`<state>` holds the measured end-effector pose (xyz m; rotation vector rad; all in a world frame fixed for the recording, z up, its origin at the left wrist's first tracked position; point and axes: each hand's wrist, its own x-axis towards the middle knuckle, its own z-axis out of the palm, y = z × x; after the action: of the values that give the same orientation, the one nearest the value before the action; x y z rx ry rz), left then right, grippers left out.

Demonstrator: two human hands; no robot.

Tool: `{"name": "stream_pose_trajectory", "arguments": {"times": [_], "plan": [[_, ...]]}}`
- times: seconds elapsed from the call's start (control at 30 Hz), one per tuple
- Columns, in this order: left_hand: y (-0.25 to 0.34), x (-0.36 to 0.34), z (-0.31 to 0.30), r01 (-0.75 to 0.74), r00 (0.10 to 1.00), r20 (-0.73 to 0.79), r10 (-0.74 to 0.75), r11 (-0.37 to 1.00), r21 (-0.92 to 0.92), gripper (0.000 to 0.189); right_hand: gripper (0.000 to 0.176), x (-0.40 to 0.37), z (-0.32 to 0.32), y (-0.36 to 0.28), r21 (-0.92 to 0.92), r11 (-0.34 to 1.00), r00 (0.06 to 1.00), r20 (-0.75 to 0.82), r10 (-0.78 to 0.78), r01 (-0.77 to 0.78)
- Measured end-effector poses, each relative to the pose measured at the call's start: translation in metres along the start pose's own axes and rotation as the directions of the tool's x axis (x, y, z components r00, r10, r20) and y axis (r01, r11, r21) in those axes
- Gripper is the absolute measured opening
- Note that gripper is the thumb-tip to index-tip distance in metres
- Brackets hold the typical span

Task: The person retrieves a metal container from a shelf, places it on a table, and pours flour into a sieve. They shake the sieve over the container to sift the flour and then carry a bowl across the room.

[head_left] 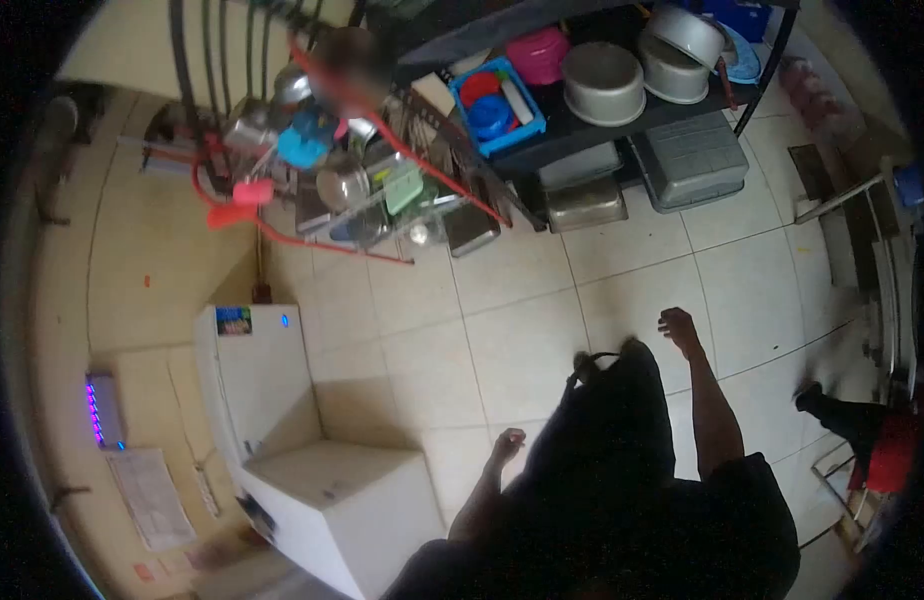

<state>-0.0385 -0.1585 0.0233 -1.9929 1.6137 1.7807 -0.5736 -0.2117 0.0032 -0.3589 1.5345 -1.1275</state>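
My left hand [509,441] hangs low beside my dark clothing, over the tiled floor. Its fingers look loosely curled, with nothing visible in them. Farther forward on the other side, my right hand [679,330] is held out over the tiles, fingers bent in and no object showing. Neither hand touches anything. My dark apron or shirt [602,440] fills the space between the arms, and a dark shoe tip [634,347] shows at its far end.
Ahead stands a dark shelf with metal pots [604,85], a blue basket [532,130] and a grey tub [694,165] below. Left of it, a red-framed rack [322,245] holds dishes. White freezers [257,390] line the left wall. Someone's dark-clad leg [842,412] extends from the right.
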Motion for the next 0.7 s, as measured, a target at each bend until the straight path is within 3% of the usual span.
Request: {"name": "stream_pose_trajectory", "arguments": {"times": [0.03, 0.07, 0.1, 0.17, 0.2, 0.3, 0.33, 0.43, 0.5, 0.53, 0.57, 0.6, 0.63, 0.7], "plan": [[0.036, 0.008, -0.025, 0.118, 0.993, 0.022, -0.116, 0.988, -0.103, 0.033, 0.018, 0.011, 0.009, 0.011, 0.081, 0.992, 0.996, 0.005, 0.091, -0.091], [0.066, 0.031, -0.044, 0.092, 0.996, 0.007, -0.092, 0.992, -0.085, 0.03, 0.018, 0.025, 0.011, 0.018, 0.086, 0.987, 0.99, 0.042, 0.134, -0.137], [0.092, 0.062, -0.061, -0.002, 1.0, -0.016, 0.001, 0.998, -0.055, 0.03, 0.018, 0.044, 0.01, 0.024, 0.096, 0.979, 0.982, 0.068, 0.175, -0.181], [0.136, 0.13, -0.088, -0.186, 0.982, -0.028, 0.186, 0.982, 0.002, 0.029, 0.022, 0.086, 0.013, 0.036, 0.259, 0.966, 0.999, 0.04, 0.005, -0.015], [0.162, 0.16, -0.091, -0.066, 0.995, -0.083, 0.056, 0.99, -0.126, 0.018, 0.016, 0.113, 0.015, 0.038, 0.239, 0.952, 0.981, 0.053, 0.185, -0.193], [0.268, 0.241, -0.07, -0.077, 0.989, -0.136, 0.059, 0.989, -0.13, 0.02, 0.022, 0.226, 0.014, 0.137, 0.569, 0.798, 0.977, 0.184, 0.112, -0.198], [0.284, 0.276, -0.053, -0.106, 0.992, -0.077, 0.1, 0.991, -0.081, 0.022, 0.027, 0.241, 0.017, 0.103, 0.383, 0.88, 0.959, 0.11, 0.26, -0.282], [0.318, 0.363, 0.001, -0.079, 0.997, 0.012, 0.08, 0.996, -0.037, 0.042, 0.036, 0.302, 0.048, 0.105, 0.585, 0.793, 0.98, 0.019, 0.197, -0.17], [0.335, 0.43, 0.029, -0.148, 0.986, 0.048, 0.16, 0.971, -0.185, 0.042, 0.048, 0.345, 0.067, 0.123, 0.699, 0.707, 0.979, -0.05, 0.195, -0.106], [0.354, 0.459, 0.044, -0.192, 0.981, -0.02, 0.192, 0.967, -0.166, 0.047, 0.056, 0.36, 0.075, 0.126, 0.733, 0.677, 0.979, -0.083, 0.187, -0.067], [0.353, 0.499, 0.049, -0.206, 0.977, -0.017, 0.212, 0.925, -0.318, 0.051, 0.063, 0.381, 0.081, 0.129, 0.753, 0.645, 0.958, -0.07, 0.277, -0.131], [0.376, 0.528, 0.061, -0.274, 0.961, -0.047, 0.272, 0.925, -0.264, 0.049, 0.07, 0.408, 0.086, 0.13, 0.771, 0.609, 0.932, -0.059, 0.357, -0.185], [0.406, 0.578, 0.081, -0.551, 0.829, 0.064, 0.556, 0.79, 0.27, 0.043, 0.073, 0.441, 0.099, 0.149, 0.817, 0.556, 0.919, -0.088, 0.384, -0.154], [0.426, 0.605, 0.108, -0.679, 0.68, 0.295, 0.672, 0.423, 0.601, 0.036, 0.076, 0.481, 0.106, 0.142, 0.883, 0.462, 0.915, -0.114, 0.386, -0.085]]}}
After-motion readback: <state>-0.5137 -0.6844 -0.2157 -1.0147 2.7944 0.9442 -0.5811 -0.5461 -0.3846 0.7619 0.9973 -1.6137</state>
